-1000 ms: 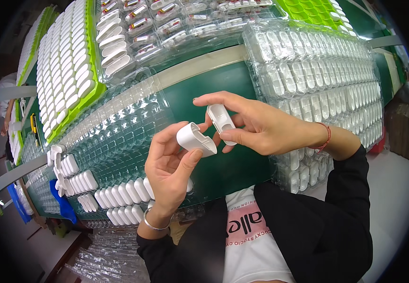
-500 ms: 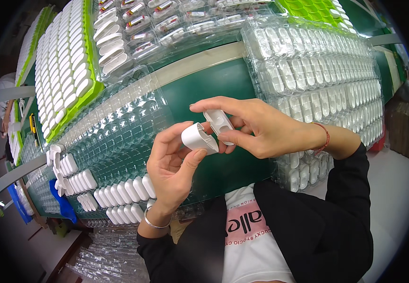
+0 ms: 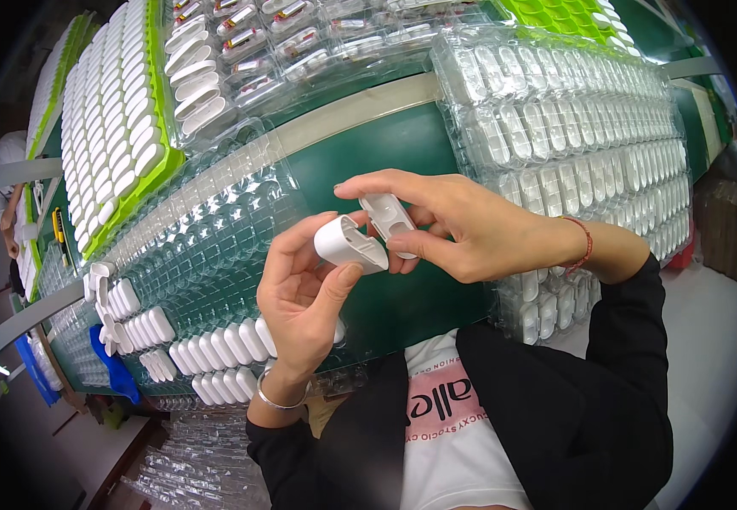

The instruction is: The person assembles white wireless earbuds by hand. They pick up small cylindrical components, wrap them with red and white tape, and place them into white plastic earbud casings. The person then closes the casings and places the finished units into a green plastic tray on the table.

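My left hand (image 3: 298, 310) is closed around a hollow white plastic case shell (image 3: 337, 242), tilted with its open end toward the right. Between the thumb and fingers of my right hand (image 3: 479, 228) is a white oval insert (image 3: 387, 216) with rounded recesses. Shell and insert are close together above the green tabletop (image 3: 385, 314); whether their edges touch I cannot tell. Just left of my left hand, finished-looking white cases (image 3: 224, 344) lie in rows on a clear blister tray (image 3: 241, 200). On the right, beyond my right hand, stacked clear trays (image 3: 555, 127) hold many white inserts.
A green tray (image 3: 168, 166) of white oval pieces stands at the far left. At the back, clear trays hold open shells with small red-and-metallic parts (image 3: 245, 41). A yellow cutter (image 3: 59, 225) and blue cloth (image 3: 113, 365) lie at the left. Another person's arm (image 3: 11, 217) shows there.
Both hands have shifted slightly to the left and up, with the shell and the insert still held. The shell is tipped a little more sideways. A white case now shows right of my left wrist.
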The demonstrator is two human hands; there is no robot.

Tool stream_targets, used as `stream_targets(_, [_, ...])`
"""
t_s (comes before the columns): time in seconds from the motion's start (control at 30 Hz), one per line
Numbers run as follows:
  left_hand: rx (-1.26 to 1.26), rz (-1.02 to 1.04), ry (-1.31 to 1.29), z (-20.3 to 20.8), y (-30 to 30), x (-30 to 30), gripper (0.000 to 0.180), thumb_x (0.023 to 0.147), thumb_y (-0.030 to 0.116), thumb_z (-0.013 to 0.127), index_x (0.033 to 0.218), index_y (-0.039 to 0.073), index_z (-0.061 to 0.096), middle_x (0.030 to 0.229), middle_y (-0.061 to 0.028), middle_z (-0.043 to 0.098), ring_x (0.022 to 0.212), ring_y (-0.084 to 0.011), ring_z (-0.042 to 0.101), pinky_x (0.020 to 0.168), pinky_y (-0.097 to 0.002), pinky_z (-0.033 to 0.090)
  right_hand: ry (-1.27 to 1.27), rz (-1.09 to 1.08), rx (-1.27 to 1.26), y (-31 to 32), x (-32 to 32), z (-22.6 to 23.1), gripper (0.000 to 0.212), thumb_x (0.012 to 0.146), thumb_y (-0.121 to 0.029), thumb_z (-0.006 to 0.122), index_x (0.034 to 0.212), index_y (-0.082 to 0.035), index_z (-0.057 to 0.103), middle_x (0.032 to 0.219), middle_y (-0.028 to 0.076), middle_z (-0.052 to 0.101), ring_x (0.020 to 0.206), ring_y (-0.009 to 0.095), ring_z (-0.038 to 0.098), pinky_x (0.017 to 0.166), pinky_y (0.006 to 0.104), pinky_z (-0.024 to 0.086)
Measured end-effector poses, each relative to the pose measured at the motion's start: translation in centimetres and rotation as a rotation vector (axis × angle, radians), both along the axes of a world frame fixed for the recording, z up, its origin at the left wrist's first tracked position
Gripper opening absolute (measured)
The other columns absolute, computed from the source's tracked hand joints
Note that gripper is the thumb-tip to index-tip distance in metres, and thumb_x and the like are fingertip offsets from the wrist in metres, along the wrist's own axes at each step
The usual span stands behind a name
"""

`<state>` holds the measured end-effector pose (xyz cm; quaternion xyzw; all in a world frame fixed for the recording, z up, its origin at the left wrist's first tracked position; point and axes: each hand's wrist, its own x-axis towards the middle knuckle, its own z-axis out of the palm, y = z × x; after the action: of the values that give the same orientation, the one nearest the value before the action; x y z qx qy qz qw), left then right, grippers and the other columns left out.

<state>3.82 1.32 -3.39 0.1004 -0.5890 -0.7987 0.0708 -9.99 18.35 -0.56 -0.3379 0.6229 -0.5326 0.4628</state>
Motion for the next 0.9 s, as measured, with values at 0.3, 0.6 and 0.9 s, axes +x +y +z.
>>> stream_targets(0.3, [0.033,-0.020,-0.021,-0.2,0.1,-0.2,0.049,0.089,0.005,0.068,0.132,-0.003,0.046,0.124,-0.0224,0.061,0.116,-0.0243,0.060,0.096,-0.0341,0.050,-0.012,-0.006,0.008,0.1,0.1,-0.2,0.059,0.091,0.007,0.053,0.145,-0.012,0.038,0.110,0.012,0.062,0.080,0.016,0.066,0.071,0.0277,0.057])
stream_targets(0.6, [0.081,-0.053,-0.054,-0.4,-0.1,-0.3,0.049,0.090,0.006,0.068,0.132,-0.003,0.046,0.126,-0.0226,0.060,0.118,-0.0230,0.059,0.098,-0.0344,0.049,0.011,-0.012,0.009,0.1,-0.1,-0.6,0.057,0.092,0.006,0.052,0.145,-0.011,0.039,0.108,0.012,0.062,0.081,0.016,0.066,0.071,0.0277,0.057])
stream_targets(0.9, [0.138,0.023,-0.108,-0.2,-0.5,-0.2,0.046,0.092,0.007,0.065,0.132,-0.002,0.045,0.118,-0.0103,0.059,0.107,-0.0173,0.060,0.090,-0.0298,0.051,0.075,-0.063,-0.050,0.0,-0.3,-0.2,0.045,0.092,-0.002,0.049,0.136,-0.003,0.044,0.100,0.017,0.063,0.077,0.023,0.067,0.069,0.0352,0.053])
